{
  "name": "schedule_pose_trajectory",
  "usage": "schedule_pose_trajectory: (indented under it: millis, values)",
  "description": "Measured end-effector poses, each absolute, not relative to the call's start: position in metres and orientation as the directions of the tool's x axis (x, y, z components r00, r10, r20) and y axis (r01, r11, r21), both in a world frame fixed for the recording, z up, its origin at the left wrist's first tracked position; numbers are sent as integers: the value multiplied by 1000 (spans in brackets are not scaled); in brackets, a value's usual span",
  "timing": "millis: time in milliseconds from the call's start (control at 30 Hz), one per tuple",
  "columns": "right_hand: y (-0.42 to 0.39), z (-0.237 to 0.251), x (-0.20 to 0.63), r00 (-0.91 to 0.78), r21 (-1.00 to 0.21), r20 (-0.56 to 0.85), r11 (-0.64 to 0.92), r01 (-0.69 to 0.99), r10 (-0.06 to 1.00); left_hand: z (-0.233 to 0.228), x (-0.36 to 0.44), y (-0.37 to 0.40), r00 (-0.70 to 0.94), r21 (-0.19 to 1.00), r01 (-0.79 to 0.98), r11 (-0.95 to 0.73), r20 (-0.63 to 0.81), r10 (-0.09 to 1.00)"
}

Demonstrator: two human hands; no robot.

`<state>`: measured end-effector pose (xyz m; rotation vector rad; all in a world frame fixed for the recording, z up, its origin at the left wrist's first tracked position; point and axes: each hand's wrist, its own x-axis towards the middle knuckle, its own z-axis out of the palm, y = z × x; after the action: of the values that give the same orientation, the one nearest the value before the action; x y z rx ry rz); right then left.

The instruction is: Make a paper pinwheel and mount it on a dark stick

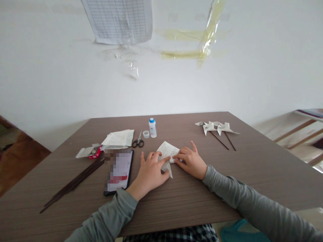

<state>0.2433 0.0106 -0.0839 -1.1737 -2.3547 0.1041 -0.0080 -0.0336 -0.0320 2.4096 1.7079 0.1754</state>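
A piece of printed paper (166,149) lies flat on the table in front of me, its pointed corners spread and its middle folded in. My left hand (152,169) holds it from the left, with the index finger pressing at the middle and the thumb by the lower corner. From the right, the bent fingers of my right hand (191,162) grip the folded part at the centre. Both sets of fingertips nearly meet there and hide some of the folds.
Left of my hands lie a phone (119,173), dark sticks (75,181), a small red box (95,152), a paper stack (118,138) and scissors (138,142). Behind are a tape roll (146,134) and a glue bottle (152,129). Paper pinwheels (223,128) on sticks lie at right.
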Motion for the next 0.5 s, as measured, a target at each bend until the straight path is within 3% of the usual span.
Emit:
schedule_pose_trajectory:
  millis: [500]
  values:
    - [7,-81,241,-470,-297,410,602,741,782,-29,-8,-32,330,202,925,-321,-8,944]
